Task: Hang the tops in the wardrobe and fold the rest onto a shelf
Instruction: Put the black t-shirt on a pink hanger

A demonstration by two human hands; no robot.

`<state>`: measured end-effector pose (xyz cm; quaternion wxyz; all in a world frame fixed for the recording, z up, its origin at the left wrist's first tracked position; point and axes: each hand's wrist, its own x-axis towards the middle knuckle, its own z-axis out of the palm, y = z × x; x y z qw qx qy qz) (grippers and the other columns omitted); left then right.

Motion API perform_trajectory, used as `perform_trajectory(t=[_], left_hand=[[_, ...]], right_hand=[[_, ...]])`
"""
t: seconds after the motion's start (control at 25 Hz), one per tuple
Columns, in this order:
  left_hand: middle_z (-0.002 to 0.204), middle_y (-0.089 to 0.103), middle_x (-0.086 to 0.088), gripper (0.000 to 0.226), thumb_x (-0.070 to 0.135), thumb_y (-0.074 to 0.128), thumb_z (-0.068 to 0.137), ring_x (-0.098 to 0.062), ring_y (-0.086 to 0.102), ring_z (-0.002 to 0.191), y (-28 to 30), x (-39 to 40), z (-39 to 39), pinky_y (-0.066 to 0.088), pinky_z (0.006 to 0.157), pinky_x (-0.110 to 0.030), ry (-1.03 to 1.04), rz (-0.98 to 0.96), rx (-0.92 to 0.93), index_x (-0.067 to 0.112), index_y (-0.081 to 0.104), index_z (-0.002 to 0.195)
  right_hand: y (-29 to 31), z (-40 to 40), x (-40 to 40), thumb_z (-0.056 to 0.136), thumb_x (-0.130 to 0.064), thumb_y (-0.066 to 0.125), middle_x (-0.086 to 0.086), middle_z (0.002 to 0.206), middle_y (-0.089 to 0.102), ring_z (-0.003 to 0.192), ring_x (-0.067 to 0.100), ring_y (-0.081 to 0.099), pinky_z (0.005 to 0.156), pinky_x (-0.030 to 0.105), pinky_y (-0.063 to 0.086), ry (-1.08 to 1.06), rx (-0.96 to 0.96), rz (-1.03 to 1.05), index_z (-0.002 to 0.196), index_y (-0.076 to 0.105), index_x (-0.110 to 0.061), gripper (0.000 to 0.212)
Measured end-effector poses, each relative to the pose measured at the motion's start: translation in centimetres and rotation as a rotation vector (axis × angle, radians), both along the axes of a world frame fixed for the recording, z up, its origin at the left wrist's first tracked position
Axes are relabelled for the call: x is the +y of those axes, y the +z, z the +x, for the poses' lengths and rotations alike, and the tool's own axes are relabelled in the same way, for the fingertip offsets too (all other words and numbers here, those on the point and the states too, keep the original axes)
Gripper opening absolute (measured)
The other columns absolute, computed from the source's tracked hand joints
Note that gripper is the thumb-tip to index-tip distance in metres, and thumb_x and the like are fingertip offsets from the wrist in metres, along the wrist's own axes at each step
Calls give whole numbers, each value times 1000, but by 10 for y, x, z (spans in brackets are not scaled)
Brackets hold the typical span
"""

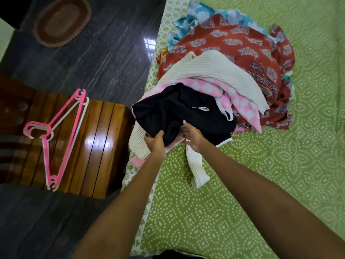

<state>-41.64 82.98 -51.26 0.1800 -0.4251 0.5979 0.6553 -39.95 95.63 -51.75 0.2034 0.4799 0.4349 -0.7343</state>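
The person stood at the edge of the bed (242, 184), both arms stretched out to the pile of clothes heaped near its side. On top at the near end lay a black garment (177, 111) with white trim, bunched up, its bulk running away from the person and slightly leftward over a pink checked piece (233, 98) and a cream ribbed knit (220, 71). The left hand (155, 142) had its fingers curled round the garment's near edge, gripping a fold of the black cloth. The right hand (191, 136) sat just beside it on the same edge, its thumb lying on the cloth and its fingers tucked beneath, so it seemed to be pinching the fabric too. Both hands were equally near, close together, with the rest of the garment lying beyond them. Lifting it clear would probably mean drawing it up and back toward the body. Two hangers (61, 131), pink and white, lay stacked on a wooden surface (104, 146) well off to the left, across the dark floor (112, 53).
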Motion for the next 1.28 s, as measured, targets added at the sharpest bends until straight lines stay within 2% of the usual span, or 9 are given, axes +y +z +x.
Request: perform_trajectory(t=[0.24, 0.36, 0.44, 0.52, 0.72, 0.88, 1.0, 1.12, 1.28], left_hand=[[78, 70, 0, 16, 6, 50, 88, -12, 65, 70, 39, -14, 81, 52, 64, -24, -610, 569, -371, 6, 63, 97], [84, 58, -2, 12, 7, 48, 93, -12, 52, 71, 43, -31, 76, 45, 57, -21, -1123, 324, -463, 13, 57, 98], [94, 56, -3, 14, 14, 55, 90, -16, 52, 77, 42, -39, 58, 45, 60, -24, -1085, 8, -361, 11, 55, 104], [102, 56, -6, 32, 18, 61, 86, -19, 55, 85, 50, -37, 41, 43, 68, -27, -725, -331, -36, 5, 51, 113], [102, 69, -6, 32, 42, 53, 88, -17, 64, 95, 106, 19, 39, 48, 92, -33, -514, 501, -89, 18, 66, 106], [71, 71, -2, 38, 24, 31, 100, -14, 64, 78, 116, 8, 69, 43, 87, -27, -206, 530, -91, 19, 67, 89], [54, 68, 4, 56, 26, 34, 95, -11, 67, 58, 131, -6, 83, 51, 63, -27, -255, 527, -96, 17, 71, 55], [99, 70, -10, 35, 35, 51, 80, -21, 67, 91, 147, -5, 97, 51, 90, -33, -294, 671, -47, 9, 73, 90], [88, 73, -8, 39, 32, 45, 92, -21, 70, 80, 168, 4, 128, 52, 84, -35, -274, 577, 81, 14, 77, 78]], right_hand=[[22, -7, 2, 86, -40, 61, 13, 113, 66, 101, 27, 63, 85, 39, 51, -241, 56, -331, 121, 60, -8, 48], [22, 13, 6, 77, -14, 73, 16, 99, 66, 85, 28, 65, 82, 46, 54, -423, -46, -69, 109, 57, 2, 39], [32, 37, 5, 74, -10, 75, 13, 103, 65, 92, 27, 65, 87, 44, 53, -392, 1, 104, 114, 54, 3, 47], [50, 65, 0, 76, -7, 72, 8, 111, 64, 100, 21, 62, 89, 33, 50, -192, 142, 306, 121, 53, 1, 49], [107, 119, -20, 88, -24, 54, 22, 110, 63, 102, 35, 59, 80, 37, 43, 1217, 294, 1061, 109, 59, 0, 33], [130, 154, -20, 85, -29, 55, 16, 112, 57, 105, 33, 53, 77, 35, 37, 1664, 453, 1072, 107, 58, -3, 34], [124, 182, 1, 73, -33, 69, 0, 107, 60, 100, 15, 57, 84, 33, 42, 1216, 539, 645, 107, 64, -11, 41], [135, 181, 12, 74, -15, 73, -3, 110, 58, 96, 5, 57, 81, 24, 45, 224, 430, 240, 116, 47, -13, 49], [143, 168, 6, 66, 5, 76, 11, 111, 60, 102, 24, 61, 89, 38, 51, 300, 413, 127, 126, 40, -22, 75]])
